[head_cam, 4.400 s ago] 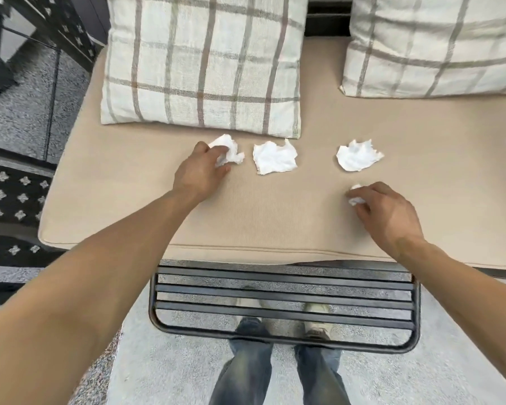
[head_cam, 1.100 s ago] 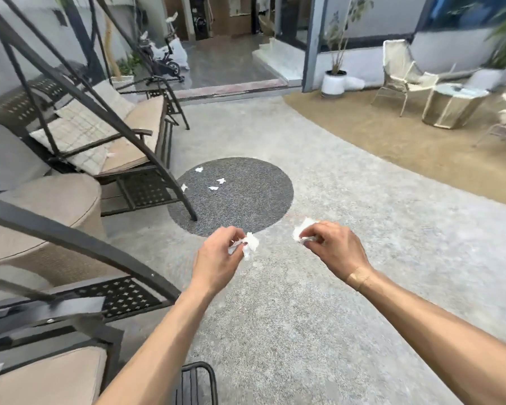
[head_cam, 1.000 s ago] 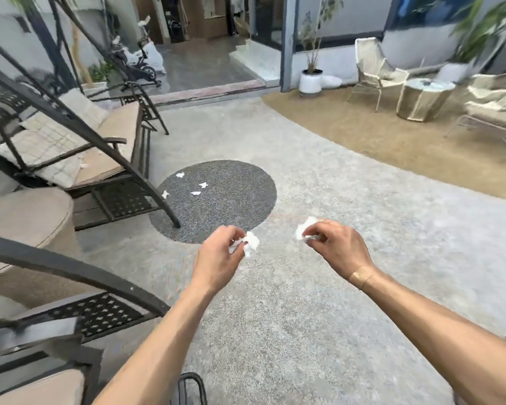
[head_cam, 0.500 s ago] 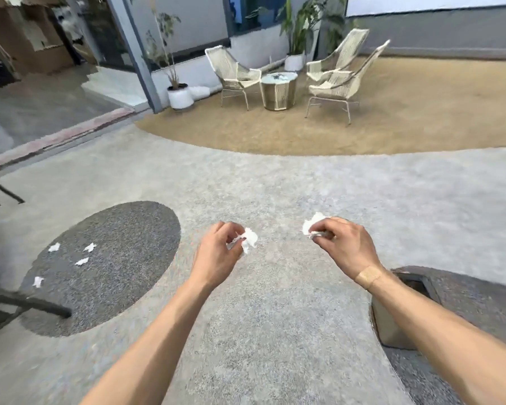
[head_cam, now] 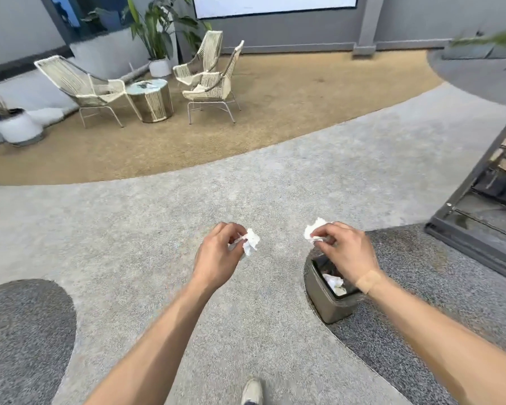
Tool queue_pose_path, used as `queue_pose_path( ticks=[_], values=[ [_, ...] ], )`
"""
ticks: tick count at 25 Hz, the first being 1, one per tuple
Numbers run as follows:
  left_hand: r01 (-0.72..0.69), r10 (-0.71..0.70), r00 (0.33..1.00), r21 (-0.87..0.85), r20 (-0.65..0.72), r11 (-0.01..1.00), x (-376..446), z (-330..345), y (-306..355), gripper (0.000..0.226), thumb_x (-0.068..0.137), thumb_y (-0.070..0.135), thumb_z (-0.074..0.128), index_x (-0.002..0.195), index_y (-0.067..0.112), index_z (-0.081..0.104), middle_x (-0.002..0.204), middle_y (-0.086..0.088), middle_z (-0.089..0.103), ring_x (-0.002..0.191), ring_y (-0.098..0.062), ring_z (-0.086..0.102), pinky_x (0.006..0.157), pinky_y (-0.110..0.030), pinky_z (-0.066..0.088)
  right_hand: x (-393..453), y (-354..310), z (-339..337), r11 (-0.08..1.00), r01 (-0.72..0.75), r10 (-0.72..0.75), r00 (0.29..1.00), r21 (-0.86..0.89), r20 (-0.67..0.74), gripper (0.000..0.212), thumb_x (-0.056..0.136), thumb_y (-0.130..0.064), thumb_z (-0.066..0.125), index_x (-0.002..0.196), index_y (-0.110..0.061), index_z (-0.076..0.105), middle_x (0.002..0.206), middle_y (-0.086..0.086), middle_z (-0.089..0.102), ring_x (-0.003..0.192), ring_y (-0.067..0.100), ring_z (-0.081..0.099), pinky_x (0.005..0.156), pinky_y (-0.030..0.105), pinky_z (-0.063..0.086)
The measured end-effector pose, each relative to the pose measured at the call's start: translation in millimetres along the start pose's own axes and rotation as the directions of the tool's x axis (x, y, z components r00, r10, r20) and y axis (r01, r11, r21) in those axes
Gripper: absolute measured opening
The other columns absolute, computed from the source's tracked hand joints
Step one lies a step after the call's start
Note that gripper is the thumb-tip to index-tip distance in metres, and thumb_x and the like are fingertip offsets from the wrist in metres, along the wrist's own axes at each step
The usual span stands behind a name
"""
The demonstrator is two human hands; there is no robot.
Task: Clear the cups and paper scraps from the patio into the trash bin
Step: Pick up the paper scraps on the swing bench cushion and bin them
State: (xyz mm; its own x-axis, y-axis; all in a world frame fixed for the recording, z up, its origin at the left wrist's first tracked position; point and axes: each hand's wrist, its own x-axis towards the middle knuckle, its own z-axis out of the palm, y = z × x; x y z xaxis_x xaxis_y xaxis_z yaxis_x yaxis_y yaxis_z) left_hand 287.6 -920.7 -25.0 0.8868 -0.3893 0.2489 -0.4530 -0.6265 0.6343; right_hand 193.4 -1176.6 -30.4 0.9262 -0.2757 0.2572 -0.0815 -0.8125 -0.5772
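My left hand (head_cam: 216,257) pinches a crumpled white paper scrap (head_cam: 251,244) in front of me, above the pale gravel floor. My right hand (head_cam: 343,252) pinches another white paper scrap (head_cam: 314,231) and hovers over the far edge of a small grey trash bin (head_cam: 324,296). The bin stands on the ground under my right wrist, and white paper lies inside it (head_cam: 335,283). My wrist hides part of the bin's opening.
Woven patio chairs (head_cam: 82,86) and a small round table (head_cam: 152,97) stand far ahead on the tan ground. A dark metal frame (head_cam: 479,217) rises at the right. A white planter (head_cam: 16,127) sits at the far left. My shoe (head_cam: 251,391) shows below.
I have turned right, away from the swing bench and the dark circle with scraps. The trash bin has come into view under my right hand. Both hands still hold their scraps.
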Motion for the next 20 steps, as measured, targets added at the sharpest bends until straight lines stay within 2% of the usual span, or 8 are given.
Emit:
queue_pose_path(
  ticks=[2, 4, 7, 10, 15, 20],
  values=[
    [-0.054, 0.055, 0.997, -0.021, 0.058, 0.998, 35, 12, -4, 0.016, 0.084, 0.016, 0.065, 0.094, 0.028, 0.062, 0.087, 0.010, 0.055, 0.078, -0.006, 0.052, 0.069, -0.032, 0.046, 16, 7, 2, 0.998, -0.064, 0.064, 0.998, -0.022, -0.029, 0.018, 0.078, -0.022, 0.076, 0.094, -0.028, 0.071, 0.086, -0.018, 0.061, 0.070, -0.005, 0.055, 0.070, 0.008, 0.042],
    [-0.097, 0.103, 0.987, -0.056, 0.125, 0.994, 69, 23, -7, 0.015, 0.085, 0.016, 0.064, 0.095, 0.027, 0.062, 0.087, 0.009, 0.055, 0.081, -0.010, 0.053, 0.074, -0.034, 0.047, 32, 13, 4, 0.990, -0.131, 0.129, 0.991, -0.043, -0.045, 0.018, 0.079, -0.023, 0.075, 0.096, -0.029, 0.070, 0.087, -0.019, 0.059, 0.072, -0.007, 0.055, 0.074, 0.014, 0.047],
    [-0.167, 0.183, 0.962, -0.094, 0.203, 0.981, 116, 40, -12, 0.015, 0.086, 0.017, 0.062, 0.097, 0.028, 0.062, 0.089, 0.009, 0.056, 0.084, -0.013, 0.055, 0.076, -0.037, 0.048, 52, 21, 5, 0.968, -0.239, 0.232, 0.968, -0.078, -0.093, 0.018, 0.081, -0.025, 0.073, 0.097, -0.031, 0.068, 0.090, -0.019, 0.060, 0.073, -0.011, 0.053, 0.075, 0.011, 0.043],
    [-0.217, 0.245, 0.934, -0.132, 0.259, 0.967, 156, 62, -12, 0.017, 0.087, 0.019, 0.062, 0.097, 0.032, 0.061, 0.089, 0.013, 0.054, 0.082, -0.006, 0.054, 0.075, -0.033, 0.048, 66, 30, 4, 0.939, -0.331, 0.316, 0.936, -0.089, -0.152, 0.019, 0.081, -0.027, 0.072, 0.098, -0.033, 0.067, 0.090, -0.021, 0.058, 0.074, -0.013, 0.052, 0.075, 0.008, 0.042],
    [-0.271, 0.318, 0.888, -0.182, 0.333, 0.945, 206, 104, 3, 0.018, 0.088, 0.019, 0.063, 0.097, 0.035, 0.060, 0.089, 0.017, 0.053, 0.081, 0.005, 0.052, 0.069, -0.027, 0.044, 78, 57, -3, 0.877, -0.467, 0.442, 0.876, -0.112, -0.191, 0.018, 0.083, -0.030, 0.069, 0.100, -0.035, 0.067, 0.100, -0.018, 0.062, 0.079, -0.005, 0.058, 0.084, 0.024, 0.053],
    [-0.289, 0.354, 0.861, -0.220, 0.364, 0.932, 257, 159, 32, 0.023, 0.087, 0.018, 0.063, 0.094, 0.038, 0.057, 0.090, 0.016, 0.053, 0.082, 0.001, 0.054, 0.070, -0.029, 0.048, 106, 108, -21, 0.843, -0.525, 0.495, 0.842, -0.116, -0.213, 0.018, 0.083, -0.031, 0.069, 0.099, -0.038, 0.066, 0.098, -0.023, 0.057, 0.079, -0.007, 0.056, 0.083, 0.025, 0.054]
  ],
)
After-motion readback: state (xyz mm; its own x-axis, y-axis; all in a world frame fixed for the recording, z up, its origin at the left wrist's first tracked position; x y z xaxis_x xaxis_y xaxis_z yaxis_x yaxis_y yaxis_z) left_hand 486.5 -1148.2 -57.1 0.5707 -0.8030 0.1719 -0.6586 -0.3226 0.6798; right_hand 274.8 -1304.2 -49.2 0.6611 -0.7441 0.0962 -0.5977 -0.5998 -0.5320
